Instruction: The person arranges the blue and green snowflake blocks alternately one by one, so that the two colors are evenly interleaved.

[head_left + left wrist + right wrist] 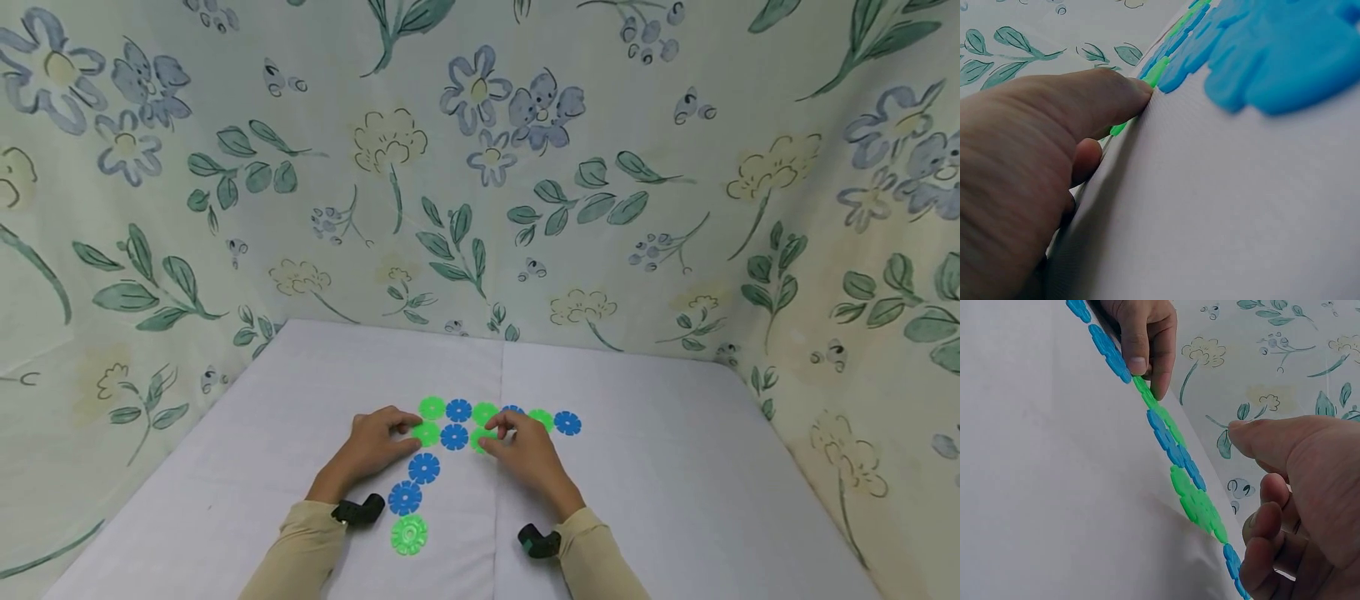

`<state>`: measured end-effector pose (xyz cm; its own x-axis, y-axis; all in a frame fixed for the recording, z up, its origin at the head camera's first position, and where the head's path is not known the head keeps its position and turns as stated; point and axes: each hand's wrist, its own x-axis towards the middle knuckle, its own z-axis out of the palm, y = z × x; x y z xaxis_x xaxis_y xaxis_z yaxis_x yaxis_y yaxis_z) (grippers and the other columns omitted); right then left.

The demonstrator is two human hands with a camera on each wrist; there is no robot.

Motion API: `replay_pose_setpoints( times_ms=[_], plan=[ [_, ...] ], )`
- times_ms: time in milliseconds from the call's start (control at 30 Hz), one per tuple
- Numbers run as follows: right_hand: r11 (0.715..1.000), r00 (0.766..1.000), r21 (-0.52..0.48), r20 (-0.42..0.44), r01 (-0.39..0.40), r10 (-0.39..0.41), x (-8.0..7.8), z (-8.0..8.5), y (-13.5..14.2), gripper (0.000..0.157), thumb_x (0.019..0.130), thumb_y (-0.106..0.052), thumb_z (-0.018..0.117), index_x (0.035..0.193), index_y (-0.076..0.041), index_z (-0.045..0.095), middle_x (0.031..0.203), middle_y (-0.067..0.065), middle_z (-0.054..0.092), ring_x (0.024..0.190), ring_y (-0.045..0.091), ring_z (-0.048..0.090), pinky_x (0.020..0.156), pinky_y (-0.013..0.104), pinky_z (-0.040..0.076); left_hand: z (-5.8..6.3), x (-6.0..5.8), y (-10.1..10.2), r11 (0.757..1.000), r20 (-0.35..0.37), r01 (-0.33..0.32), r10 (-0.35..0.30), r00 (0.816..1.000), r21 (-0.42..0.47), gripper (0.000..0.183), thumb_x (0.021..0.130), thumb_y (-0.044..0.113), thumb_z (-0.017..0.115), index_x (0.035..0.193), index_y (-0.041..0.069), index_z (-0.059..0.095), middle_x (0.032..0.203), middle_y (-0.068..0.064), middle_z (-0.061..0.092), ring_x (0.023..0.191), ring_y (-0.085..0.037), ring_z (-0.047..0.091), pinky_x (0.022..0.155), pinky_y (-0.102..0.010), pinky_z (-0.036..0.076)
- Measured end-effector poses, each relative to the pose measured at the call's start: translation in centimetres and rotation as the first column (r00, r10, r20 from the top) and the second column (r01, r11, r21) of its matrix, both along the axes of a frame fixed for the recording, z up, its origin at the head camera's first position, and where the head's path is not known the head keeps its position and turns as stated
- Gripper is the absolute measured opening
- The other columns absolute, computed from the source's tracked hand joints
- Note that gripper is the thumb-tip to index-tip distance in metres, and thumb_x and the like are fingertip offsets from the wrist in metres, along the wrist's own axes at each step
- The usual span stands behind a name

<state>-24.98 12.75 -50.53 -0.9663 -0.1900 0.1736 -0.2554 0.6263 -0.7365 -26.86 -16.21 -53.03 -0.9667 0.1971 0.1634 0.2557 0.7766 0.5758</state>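
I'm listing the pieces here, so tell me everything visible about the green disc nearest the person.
The green disc is bright and glossy, apparently plastic, round, with a notched, petal-like rim and ring-shaped markings around its middle. It lies flat on the white cloth, at the near end of its column. A blue disc sits just beyond it; whether their rims touch is hard to tell. Neither the left hand nor the right hand touches it. One piece or a stack: I can't tell.
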Motion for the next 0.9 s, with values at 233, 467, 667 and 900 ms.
replay_pose_setpoints(
  times_ms=[233,467,667,900],
  plan=[
    [0.997,0.997,0.004,-0.007,-0.083,0.083,0.5,0.7,-1.0,0.029,0.088,-0.037,0.077,0.110,-0.020,0.071,0.085,-0.005,0.056,0.064,0.010,0.049,0.057,0.023,0.042,0.1,-0.1,0.1,1.000,-0.007,-0.006,0.006,1.000,-0.011,0.037,0.082,0.039,0.081,0.117,0.030,0.073,0.086,0.016,0.057,0.083,-0.008,0.051,0.086,-0.036,0.028],
    [0.994,0.994,0.006,-0.026,-0.110,0.110,0.9,1.0,-1.7,0.034,0.088,-0.037,0.077,0.117,-0.020,0.071,0.086,-0.005,0.056,0.065,0.010,0.050,0.058,0.024,0.044,0.0,-0.3,0.1,1.000,-0.004,-0.012,0.011,1.000,-0.018,0.037,0.083,0.040,0.080,0.118,0.030,0.073,0.087,0.016,0.058,0.084,-0.007,0.051,0.087,-0.036,0.029],
    [0.986,0.985,0.007,-0.043,-0.166,0.166,1.5,0.5,-3.0,0.041,0.089,-0.038,0.076,0.125,-0.020,0.068,0.094,0.001,0.058,0.069,0.010,0.050,0.061,0.023,0.045,-0.1,-0.2,0.1,1.000,0.003,-0.013,0.013,1.000,-0.020,0.036,0.083,0.040,0.080,0.117,0.031,0.073,0.088,0.017,0.059,0.085,-0.007,0.052,0.088,-0.037,0.029],
    [0.976,0.976,-0.010,-0.001,-0.216,0.216,2.4,0.2,-4.3,0.043,0.088,-0.039,0.076,0.126,-0.022,0.067,0.107,0.006,0.060,0.075,0.011,0.051,0.065,0.024,0.046,-0.2,-0.1,0.1,1.000,-0.005,-0.017,0.017,1.000,-0.016,0.036,0.083,0.039,0.081,0.117,0.031,0.073,0.088,0.017,0.059,0.085,-0.007,0.052,0.089,-0.039,0.030]
  ],
)
